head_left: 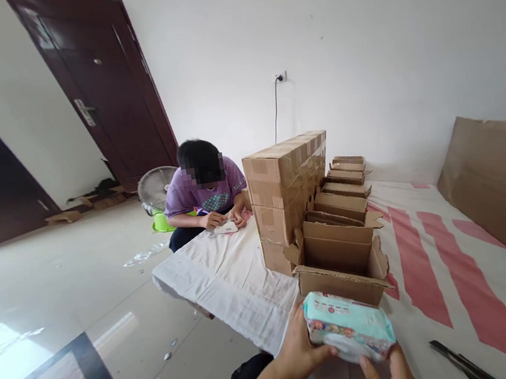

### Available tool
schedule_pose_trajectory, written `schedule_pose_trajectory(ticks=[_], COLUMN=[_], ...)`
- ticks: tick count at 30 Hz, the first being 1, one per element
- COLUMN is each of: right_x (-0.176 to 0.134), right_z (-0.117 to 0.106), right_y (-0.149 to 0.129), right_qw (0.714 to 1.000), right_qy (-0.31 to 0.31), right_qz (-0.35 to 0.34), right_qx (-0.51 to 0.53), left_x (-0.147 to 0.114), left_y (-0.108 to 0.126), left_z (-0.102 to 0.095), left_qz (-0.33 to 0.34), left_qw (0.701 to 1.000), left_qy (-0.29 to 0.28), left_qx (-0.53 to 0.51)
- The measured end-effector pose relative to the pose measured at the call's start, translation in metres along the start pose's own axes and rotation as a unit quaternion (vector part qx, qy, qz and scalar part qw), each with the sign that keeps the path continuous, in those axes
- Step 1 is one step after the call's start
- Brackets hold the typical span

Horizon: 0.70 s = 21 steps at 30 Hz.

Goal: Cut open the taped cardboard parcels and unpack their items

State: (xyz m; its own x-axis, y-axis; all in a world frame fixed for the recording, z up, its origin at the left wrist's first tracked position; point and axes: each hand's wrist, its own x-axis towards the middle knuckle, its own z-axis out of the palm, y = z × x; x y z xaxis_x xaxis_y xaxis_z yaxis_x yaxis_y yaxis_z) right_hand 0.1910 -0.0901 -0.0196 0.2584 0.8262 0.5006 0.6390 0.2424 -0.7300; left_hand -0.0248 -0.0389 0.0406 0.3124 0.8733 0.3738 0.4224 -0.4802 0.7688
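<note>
Between my two hands is a mint-green soft pack of wipes (349, 321) with printed pictures and a white lid on its near side. My left hand (300, 347) grips the pack's left end, thumb along the lower edge. At its lower right corner, my right hand (390, 375) holds it with the thumb against the front. Just beyond the pack stands an open cardboard box (337, 278), its flaps folded outward. Nothing shows inside the part of the box I can see.
More open boxes (341, 205) run back in a row beside a wall of taped cartons (264, 181). A utility knife (459, 361) lies at the right on the cloth-covered table (233, 281). Across the table a person (208, 190) in purple handles a small white item. A fan (155, 188) stands behind.
</note>
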Motion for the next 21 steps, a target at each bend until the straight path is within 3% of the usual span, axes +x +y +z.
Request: schedule_pose_trajectory(ticks=[2, 5, 13, 16, 21], right_x=[0.008, 0.008, -0.002, -0.005, -0.014], right_z=[0.014, 0.03, 0.037, 0.041, 0.052], right_y=[0.015, 0.032, 0.07, 0.074, 0.061], right_qw=[0.998, 0.994, 0.986, 0.988, 0.991], right_qy=[-0.02, 0.008, -0.018, -0.012, 0.047], right_qz=[-0.056, -0.099, -0.143, -0.131, -0.078], right_qx=[-0.016, -0.053, -0.08, -0.083, -0.097], left_x=[0.007, 0.011, 0.005, 0.004, 0.002], left_y=[-0.015, -0.029, -0.036, -0.038, -0.04], left_z=[-0.004, -0.003, 0.001, 0.001, 0.002], left_qz=[-0.021, -0.046, -0.022, -0.02, -0.018], left_qw=[0.996, 0.987, 0.984, 0.984, 0.982], left_qy=[0.007, -0.003, -0.033, -0.033, -0.032], left_qx=[0.084, 0.156, 0.172, 0.173, 0.187])
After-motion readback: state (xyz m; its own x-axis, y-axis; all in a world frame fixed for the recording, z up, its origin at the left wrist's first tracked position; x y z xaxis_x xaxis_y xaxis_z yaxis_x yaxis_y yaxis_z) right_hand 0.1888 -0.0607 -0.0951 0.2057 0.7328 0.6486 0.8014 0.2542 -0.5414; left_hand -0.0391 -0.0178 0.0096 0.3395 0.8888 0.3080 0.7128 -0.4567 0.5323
